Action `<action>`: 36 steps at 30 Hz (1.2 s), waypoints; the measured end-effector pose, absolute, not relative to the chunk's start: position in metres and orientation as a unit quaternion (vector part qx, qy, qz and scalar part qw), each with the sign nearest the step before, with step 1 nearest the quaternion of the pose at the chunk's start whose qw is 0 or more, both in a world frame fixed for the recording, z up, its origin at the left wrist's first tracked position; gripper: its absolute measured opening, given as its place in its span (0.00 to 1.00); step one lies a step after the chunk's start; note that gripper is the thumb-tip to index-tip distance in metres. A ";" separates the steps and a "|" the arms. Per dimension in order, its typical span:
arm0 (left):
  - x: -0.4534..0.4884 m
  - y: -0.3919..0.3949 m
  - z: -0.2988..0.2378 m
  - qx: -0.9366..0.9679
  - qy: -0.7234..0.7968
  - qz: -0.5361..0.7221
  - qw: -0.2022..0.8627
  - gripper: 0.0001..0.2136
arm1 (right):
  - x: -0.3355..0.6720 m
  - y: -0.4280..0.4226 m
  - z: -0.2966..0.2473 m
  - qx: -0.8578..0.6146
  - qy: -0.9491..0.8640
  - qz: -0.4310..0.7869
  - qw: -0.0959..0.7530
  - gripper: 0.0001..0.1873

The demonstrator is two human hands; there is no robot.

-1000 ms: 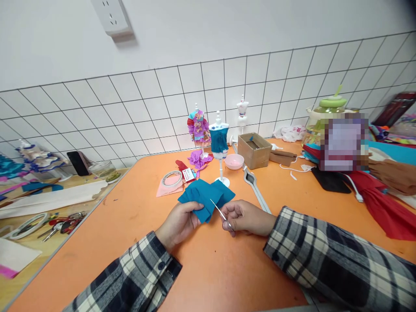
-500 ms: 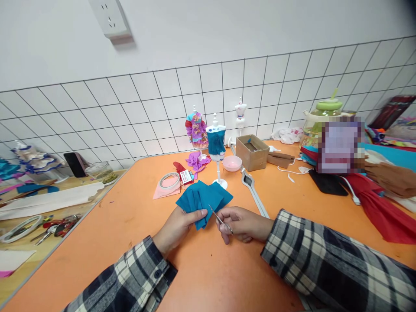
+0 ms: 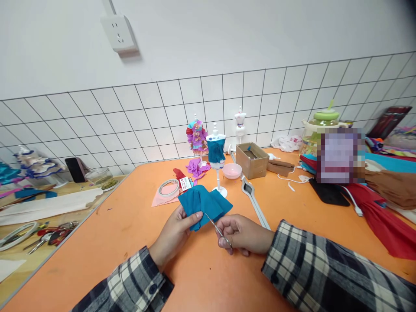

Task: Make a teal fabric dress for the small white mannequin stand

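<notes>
A folded, pleated piece of teal crepe paper or cloth [image 3: 211,203] is pinched between the thumb and fingers of my left hand [image 3: 177,229]. My right hand [image 3: 238,234] is closed around small metal scissors [image 3: 219,230], whose tip lies at the teal piece beside my left thumb. Whether the blades are apart is too small to tell. Just behind the teal piece stands a small white dress form [image 3: 215,138] on a round base, its torso wrapped in teal material [image 3: 216,151].
Behind are a ruffled purple-dressed form [image 3: 196,136], a bare white form [image 3: 239,121], a pink bowl [image 3: 232,170] and a cardboard box [image 3: 256,161]. A tape roll [image 3: 169,188] lies left on pink paper. Grey tongs [image 3: 255,203], a cable and red fabric [image 3: 386,221] lie right.
The scissors' tip has moved left and down, from just clear of my left thumb onto the teal piece. The whole view has shifted slightly as my head tilted up.
</notes>
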State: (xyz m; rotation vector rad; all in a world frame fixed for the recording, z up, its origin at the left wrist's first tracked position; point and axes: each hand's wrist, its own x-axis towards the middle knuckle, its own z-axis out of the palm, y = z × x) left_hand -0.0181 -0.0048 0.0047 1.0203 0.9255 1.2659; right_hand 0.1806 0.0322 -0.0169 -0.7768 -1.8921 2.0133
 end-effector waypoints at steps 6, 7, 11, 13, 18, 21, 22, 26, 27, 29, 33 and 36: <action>-0.017 -0.006 -0.002 0.420 0.392 0.555 0.601 0.11 | 0.179 0.028 -0.011 -0.243 -0.626 0.725 0.154 0.23; -0.017 -0.006 -0.003 0.414 0.387 0.558 0.606 0.11 | 0.179 0.027 -0.011 -0.241 -0.623 0.728 0.155 0.23; -0.015 -0.006 -0.004 0.357 0.384 0.574 0.629 0.09 | 0.179 0.028 -0.013 -0.246 -0.628 0.722 0.157 0.21; -0.015 -0.005 -0.005 0.313 0.393 0.578 0.644 0.06 | 0.178 0.028 -0.014 -0.264 -0.637 0.707 0.156 0.19; -0.013 -0.008 -0.005 0.307 0.393 0.525 0.689 0.10 | 0.173 0.025 -0.012 -0.305 -0.646 0.684 0.146 0.13; -0.012 -0.009 -0.006 0.333 0.401 0.520 0.677 0.06 | 0.172 0.024 -0.012 -0.321 -0.649 0.675 0.143 0.12; -0.013 -0.009 -0.007 0.325 0.405 0.526 0.674 0.05 | 0.172 0.024 -0.013 -0.320 -0.649 0.675 0.143 0.12; -0.016 -0.006 -0.011 0.258 0.434 0.544 0.670 0.03 | 0.173 0.026 -0.017 -0.305 -0.646 0.685 0.143 0.13; -0.017 -0.005 -0.011 0.248 0.441 0.544 0.669 0.04 | 0.173 0.026 -0.018 -0.301 -0.644 0.688 0.145 0.13; -0.017 -0.005 -0.012 0.248 0.446 0.542 0.668 0.05 | 0.173 0.026 -0.018 -0.295 -0.643 0.691 0.149 0.12; -0.016 -0.008 -0.009 0.325 0.429 0.525 0.660 0.10 | 0.173 0.027 -0.019 -0.290 -0.652 0.686 0.141 0.12; -0.016 -0.009 -0.007 0.359 0.436 0.514 0.645 0.11 | 0.174 0.027 -0.019 -0.284 -0.656 0.686 0.136 0.13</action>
